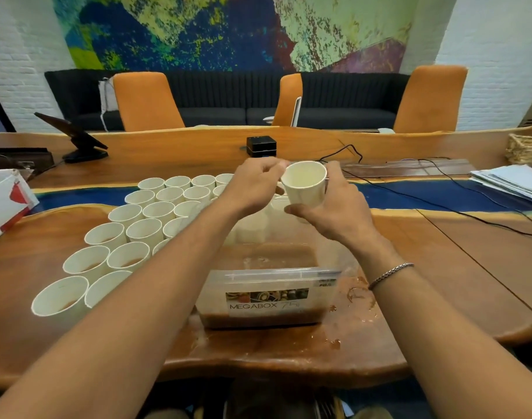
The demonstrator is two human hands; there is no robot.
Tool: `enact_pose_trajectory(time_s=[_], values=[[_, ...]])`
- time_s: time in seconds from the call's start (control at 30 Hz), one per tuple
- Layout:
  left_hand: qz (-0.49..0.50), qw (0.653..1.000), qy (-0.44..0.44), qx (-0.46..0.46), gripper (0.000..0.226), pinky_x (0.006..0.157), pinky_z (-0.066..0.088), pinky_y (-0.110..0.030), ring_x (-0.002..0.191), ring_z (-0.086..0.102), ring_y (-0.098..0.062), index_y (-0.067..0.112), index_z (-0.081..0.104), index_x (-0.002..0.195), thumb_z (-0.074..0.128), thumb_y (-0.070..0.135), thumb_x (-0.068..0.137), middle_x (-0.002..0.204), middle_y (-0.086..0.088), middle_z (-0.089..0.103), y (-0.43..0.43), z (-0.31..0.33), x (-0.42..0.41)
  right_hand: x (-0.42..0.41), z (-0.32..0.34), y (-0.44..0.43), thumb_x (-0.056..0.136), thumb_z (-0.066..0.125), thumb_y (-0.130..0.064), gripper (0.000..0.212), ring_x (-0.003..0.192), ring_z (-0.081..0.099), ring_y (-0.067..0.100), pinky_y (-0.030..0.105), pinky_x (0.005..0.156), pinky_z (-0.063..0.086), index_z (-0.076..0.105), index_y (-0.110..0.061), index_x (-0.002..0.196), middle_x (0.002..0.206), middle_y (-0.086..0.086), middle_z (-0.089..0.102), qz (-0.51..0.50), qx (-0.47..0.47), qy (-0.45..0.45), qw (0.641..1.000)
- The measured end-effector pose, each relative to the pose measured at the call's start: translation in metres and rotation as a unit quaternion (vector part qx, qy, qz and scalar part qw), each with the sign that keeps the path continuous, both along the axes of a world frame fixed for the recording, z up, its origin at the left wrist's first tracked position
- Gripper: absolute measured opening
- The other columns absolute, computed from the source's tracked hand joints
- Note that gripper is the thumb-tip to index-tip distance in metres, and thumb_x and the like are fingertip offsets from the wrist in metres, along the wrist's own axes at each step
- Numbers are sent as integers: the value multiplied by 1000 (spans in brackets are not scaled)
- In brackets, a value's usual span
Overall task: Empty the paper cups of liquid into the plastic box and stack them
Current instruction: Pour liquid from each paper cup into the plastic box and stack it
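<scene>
The right hand (pixel 334 207) grips 1 tilted white paper cup (pixel 305 184) above the far end of the clear rectangular plastic box (pixel 273 272) holding brown liquid. The left hand (pixel 254 184) curls at the cup's rim; I cannot tell if it pinches. Rows of open paper cups (pixel 128 257) stand left of the box.

We see cream-white paper cups (pixel 144 234) left of the plastic box (pixel 273 272) of brown liquid (pixel 267 256), orange chairs (pixel 146 101) and a blue-green mural (pixel 228 31) beyond it.
</scene>
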State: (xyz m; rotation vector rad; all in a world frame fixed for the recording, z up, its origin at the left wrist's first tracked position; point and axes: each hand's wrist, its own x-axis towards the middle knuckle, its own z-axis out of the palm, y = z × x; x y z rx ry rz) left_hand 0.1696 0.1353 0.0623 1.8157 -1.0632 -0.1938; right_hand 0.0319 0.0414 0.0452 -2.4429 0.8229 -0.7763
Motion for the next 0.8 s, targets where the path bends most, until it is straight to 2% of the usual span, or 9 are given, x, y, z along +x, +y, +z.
enact_pose_trajectory(time_s=[0.07, 0.17, 0.3, 0.43, 0.5, 0.57, 0.63, 0.7, 0.8], values=[[-28, 999, 4, -28, 29, 85, 56, -31, 101, 64, -10, 21, 70, 125, 48, 24, 105, 118, 7, 70, -17, 11, -19, -13, 7, -11, 74, 81, -55, 79, 113, 58, 23, 48, 88, 55, 35, -28, 131, 127, -1, 59, 6, 10, -42, 999], [-63, 996, 0, -57, 25, 84, 59, -29, 102, 64, -10, 24, 75, 112, 51, 21, 104, 109, 10, 71, -44, 23, -42, -37, 17, -31, 77, 77, -60, 75, 109, 56, 16, 43, 85, 56, 37, -30, 133, 123, -7, 57, 0, 20, -75, 997], [-86, 995, -40, -13, 24, 80, 59, -26, 111, 62, -16, 20, 74, 119, 56, 20, 102, 118, 3, 71, -85, 20, -67, -69, 14, -58, 73, 80, -59, 73, 105, 56, 13, 36, 81, 54, 53, -25, 132, 116, -10, 59, -33, 34, -80, 996], [-92, 987, -108, 81, 30, 80, 58, -29, 111, 59, -19, 15, 74, 120, 59, 5, 94, 120, -1, 69, -110, 1, -90, -88, -7, -75, 68, 87, -46, 74, 100, 59, 20, 47, 81, 57, 44, -26, 125, 109, -4, 59, -70, 77, -14, 995], [-103, 973, -148, 144, 30, 82, 57, -34, 107, 62, -22, 16, 74, 118, 57, 8, 94, 117, -2, 70, -120, -8, -102, -96, -20, -80, 69, 87, -40, 74, 97, 59, 22, 47, 79, 57, 39, -26, 123, 105, -2, 58, -74, 98, 38, 992], [-106, 946, -217, 217, 30, 90, 55, -43, 103, 63, -23, 19, 74, 115, 54, 13, 95, 115, 0, 71, -128, -17, -109, -102, -35, -84, 69, 88, -38, 73, 100, 57, 22, 46, 81, 56, 42, -26, 124, 112, 1, 58, -80, 93, 97, 988], [-106, 917, -267, 278, 28, 100, 46, -50, 103, 61, -24, 21, 73, 111, 52, 15, 94, 109, 1, 71, -134, -23, -113, -106, -47, -87, 66, 90, -37, 76, 106, 54, 21, 43, 86, 54, 47, -26, 128, 122, 0, 57, -83, 95, 127, 984], [-119, 895, -283, 324, 25, 115, 27, -60, 107, 59, -25, 17, 70, 106, 50, 12, 93, 103, -1, 68, -137, -29, -117, -109, -56, -88, 66, 91, -37, 79, 109, 53, 21, 40, 88, 53, 48, -26, 131, 127, 0, 56, -80, 100, 154, 980], [-136, 870, -290, 375, 18, 120, 1, -67, 116, 55, -26, 14, 64, 100, 48, 8, 95, 97, -3, 63, -135, -35, -123, -110, -65, -88, 66, 92, -34, 88, 111, 55, 22, 44, 88, 57, 39, -28, 136, 130, 2, 55, -71, 119, 186, 973]])
